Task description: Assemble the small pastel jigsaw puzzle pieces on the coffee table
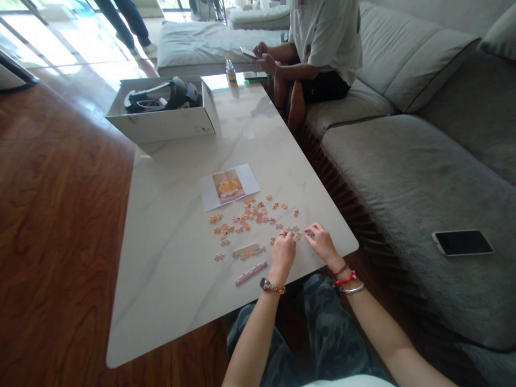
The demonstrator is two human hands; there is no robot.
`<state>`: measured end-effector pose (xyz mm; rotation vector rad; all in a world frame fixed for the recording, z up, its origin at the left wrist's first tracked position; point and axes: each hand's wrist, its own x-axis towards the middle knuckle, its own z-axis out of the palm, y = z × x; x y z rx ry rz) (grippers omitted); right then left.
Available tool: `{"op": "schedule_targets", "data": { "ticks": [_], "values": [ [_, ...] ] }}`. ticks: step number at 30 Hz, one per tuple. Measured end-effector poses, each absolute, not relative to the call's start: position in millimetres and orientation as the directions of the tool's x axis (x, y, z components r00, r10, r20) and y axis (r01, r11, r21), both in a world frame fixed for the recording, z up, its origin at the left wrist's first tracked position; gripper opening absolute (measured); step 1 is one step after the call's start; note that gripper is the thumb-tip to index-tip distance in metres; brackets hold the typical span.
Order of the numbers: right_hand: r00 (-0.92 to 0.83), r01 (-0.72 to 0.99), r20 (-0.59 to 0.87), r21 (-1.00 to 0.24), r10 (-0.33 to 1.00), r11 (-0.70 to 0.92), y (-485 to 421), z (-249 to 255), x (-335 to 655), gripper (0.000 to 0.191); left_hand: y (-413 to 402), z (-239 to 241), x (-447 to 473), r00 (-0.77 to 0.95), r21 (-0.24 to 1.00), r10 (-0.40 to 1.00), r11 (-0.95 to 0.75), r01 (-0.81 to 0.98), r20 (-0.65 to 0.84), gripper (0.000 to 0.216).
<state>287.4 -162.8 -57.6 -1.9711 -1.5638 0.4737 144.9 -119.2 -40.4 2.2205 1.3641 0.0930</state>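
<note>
A seated person worked close to the near right corner of a white marbled coffee table [169,258], where loose jigsaw pieces [258,212] lay scattered. The left hand [283,250] had its fingers curled down over some pieces; I could not tell whether they gripped one. The right hand [320,241], nearer the right edge, had thumb and forefinger drawn close, whether on a piece I could not make out. Toward the near edge lay a multicoloured joined strip [249,251] and a purple strip [250,273]. Beyond the pieces was a printed picture sheet [228,185].
</note>
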Motion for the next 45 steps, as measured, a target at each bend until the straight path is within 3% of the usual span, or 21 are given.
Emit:
{"op": "schedule_targets", "data": {
  "ticks": [36, 45],
  "values": [
    [0.237, 0.781, 0.062, -0.606, 0.97, -0.152, -163.6, -62.4, 284.0, 0.012, -119.9, -48.0, 145.2, 0.496, 0.461, 0.854, -0.381, 0.802, -0.156, 0.02],
    [0.226, 0.798, 0.064, -0.584, 0.972, -0.148, -162.5, -67.9, 283.5, 0.021, -120.3, -47.9, 145.0, 0.487, 0.462, 0.859, -0.37, 0.806, -0.162, 0.019]
  ]
}}
